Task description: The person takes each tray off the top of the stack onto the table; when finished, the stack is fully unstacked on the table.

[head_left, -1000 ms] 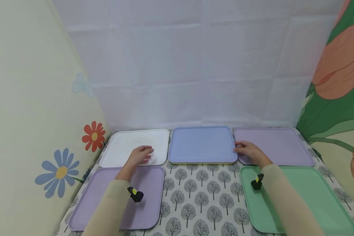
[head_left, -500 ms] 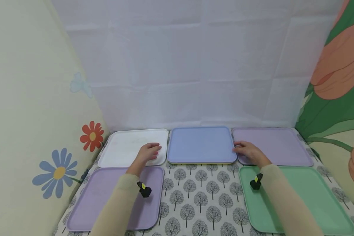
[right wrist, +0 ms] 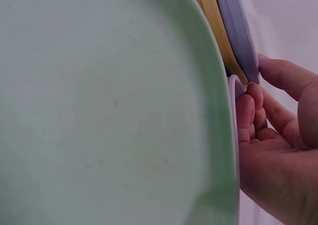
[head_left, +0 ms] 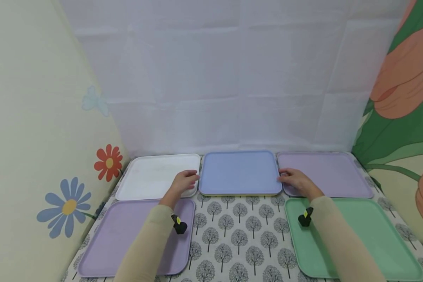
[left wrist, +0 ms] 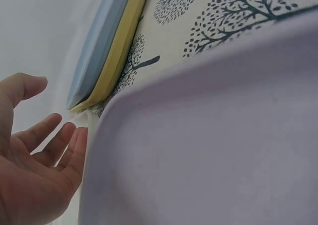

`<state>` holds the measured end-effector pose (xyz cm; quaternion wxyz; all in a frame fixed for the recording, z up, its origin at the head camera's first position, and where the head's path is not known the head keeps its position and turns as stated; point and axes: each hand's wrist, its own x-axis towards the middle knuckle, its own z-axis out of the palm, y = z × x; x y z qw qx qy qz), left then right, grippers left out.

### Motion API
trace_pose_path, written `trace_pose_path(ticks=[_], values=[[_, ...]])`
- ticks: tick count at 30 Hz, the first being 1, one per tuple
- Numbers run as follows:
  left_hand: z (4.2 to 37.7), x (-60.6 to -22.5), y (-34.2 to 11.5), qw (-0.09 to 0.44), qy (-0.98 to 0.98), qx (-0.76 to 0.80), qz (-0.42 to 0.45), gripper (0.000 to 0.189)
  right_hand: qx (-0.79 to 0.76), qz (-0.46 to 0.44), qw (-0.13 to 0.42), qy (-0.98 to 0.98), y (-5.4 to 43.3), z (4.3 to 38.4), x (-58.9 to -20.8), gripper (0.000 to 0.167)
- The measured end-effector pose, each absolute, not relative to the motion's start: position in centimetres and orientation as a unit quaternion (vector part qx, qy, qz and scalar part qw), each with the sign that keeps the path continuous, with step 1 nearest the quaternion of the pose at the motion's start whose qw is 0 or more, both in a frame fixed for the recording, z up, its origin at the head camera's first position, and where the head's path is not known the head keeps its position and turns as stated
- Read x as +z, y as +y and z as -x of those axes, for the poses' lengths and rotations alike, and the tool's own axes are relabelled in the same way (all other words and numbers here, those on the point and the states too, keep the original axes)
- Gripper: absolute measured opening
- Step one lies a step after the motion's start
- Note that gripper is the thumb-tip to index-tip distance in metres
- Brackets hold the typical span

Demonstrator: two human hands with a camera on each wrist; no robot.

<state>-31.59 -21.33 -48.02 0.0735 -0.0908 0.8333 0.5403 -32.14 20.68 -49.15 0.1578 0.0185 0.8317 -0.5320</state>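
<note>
A blue tray (head_left: pixel 241 172) lies at the back middle, stacked on a yellow tray (left wrist: pixel 118 56) whose edge shows beneath it. My right hand (head_left: pixel 297 181) grips the blue tray's right edge; in the right wrist view its thumb (right wrist: pixel 283 76) meets the rim while the fingers curl in under the corner. On the other side, my left hand (head_left: pixel 184 182) hovers over the right part of a white tray (head_left: pixel 151 174), close to the blue tray's left edge. Its thumb and fingers are spread apart with nothing between them in the left wrist view.
A purple tray (head_left: pixel 328 172) lies at the back right. Nearer me are a second purple tray (head_left: pixel 109 239) at left and a green tray (head_left: pixel 370 235) at right, under my forearms. Between them shows the tree-print cloth (head_left: pixel 239 239). A white curtain (head_left: pixel 218 78) hangs behind.
My left hand has moved rightward across the white tray toward the blue tray's left edge. The right hand has stayed at the blue tray's right edge.
</note>
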Motion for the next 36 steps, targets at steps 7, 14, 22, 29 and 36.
trace_pose_path(ticks=[7,14,22,29,36], values=[[31.5,-48.0,-20.6,0.078,0.852,0.512,0.074,0.049,-0.534,-0.021,0.151,0.832,20.6,32.2,-49.2,0.057],[31.6,-48.4,-20.6,0.097,0.875,0.469,0.074,0.052,-0.537,-0.019,0.151,0.830,20.5,32.1,-49.2,0.056],[31.7,-48.8,-21.0,0.091,0.888,0.449,0.043,0.051,-0.530,-0.025,0.162,0.832,20.3,32.0,-48.9,0.057],[31.8,-49.0,-21.0,0.086,0.892,0.442,0.041,0.050,-0.512,-0.047,0.160,0.843,19.8,32.1,-48.6,0.056],[31.7,-49.0,-20.8,0.084,0.899,0.427,0.044,0.051,-0.491,-0.069,0.122,0.860,19.1,32.1,-48.6,0.054]])
